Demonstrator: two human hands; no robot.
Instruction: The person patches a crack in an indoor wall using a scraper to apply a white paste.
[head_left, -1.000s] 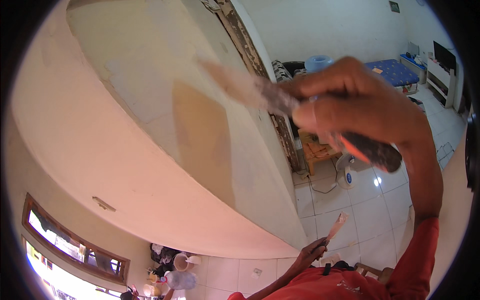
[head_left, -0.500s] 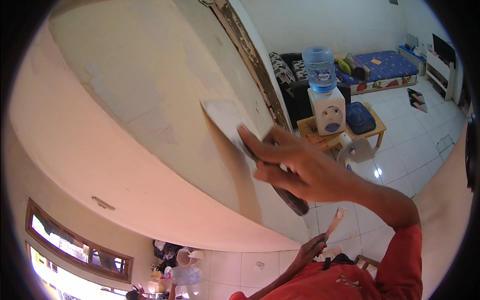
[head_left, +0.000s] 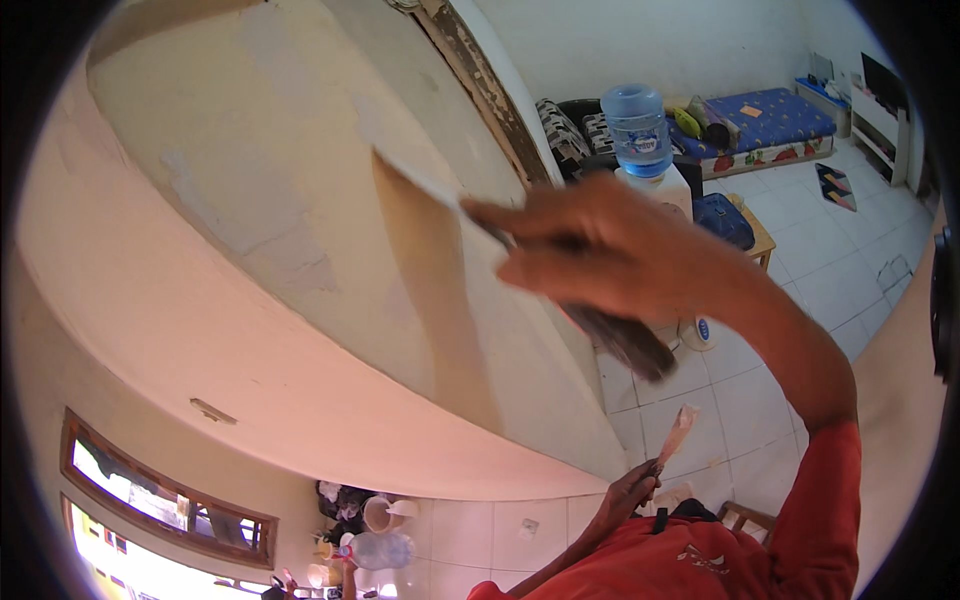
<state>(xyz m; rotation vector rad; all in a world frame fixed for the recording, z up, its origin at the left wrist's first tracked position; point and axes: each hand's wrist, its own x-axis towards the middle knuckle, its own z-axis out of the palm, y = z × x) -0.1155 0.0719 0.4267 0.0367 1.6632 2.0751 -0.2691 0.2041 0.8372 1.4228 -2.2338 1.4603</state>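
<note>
Two hands are in view, each holding one putty knife. The right hand [head_left: 610, 250] is raised in front of the wall [head_left: 250, 200], fingers curled tightly around the dark handle of the large putty knife [head_left: 520, 255], with the index finger extended along the top of the tool toward the blade. The one wide, pale blade lies against the wall surface, its far corner pointing up and left; the handle end projects below the hand, down and right. One darker, freshly coated vertical band [head_left: 440, 300] runs down the wall from the blade. The left hand [head_left: 625, 495] is low in the picture, near the red sleeve, closed around the small putty knife [head_left: 675, 435], whose narrow blade points upward and is well apart from the wall. In the room below: one water dispenser [head_left: 645, 170] carrying one blue bottle, one blue mattress [head_left: 765, 115] on the tiled floor, one wooden-framed window [head_left: 165, 500] at lower left, and a cluster of buckets and containers [head_left: 365, 530], too small to count exactly.
</note>
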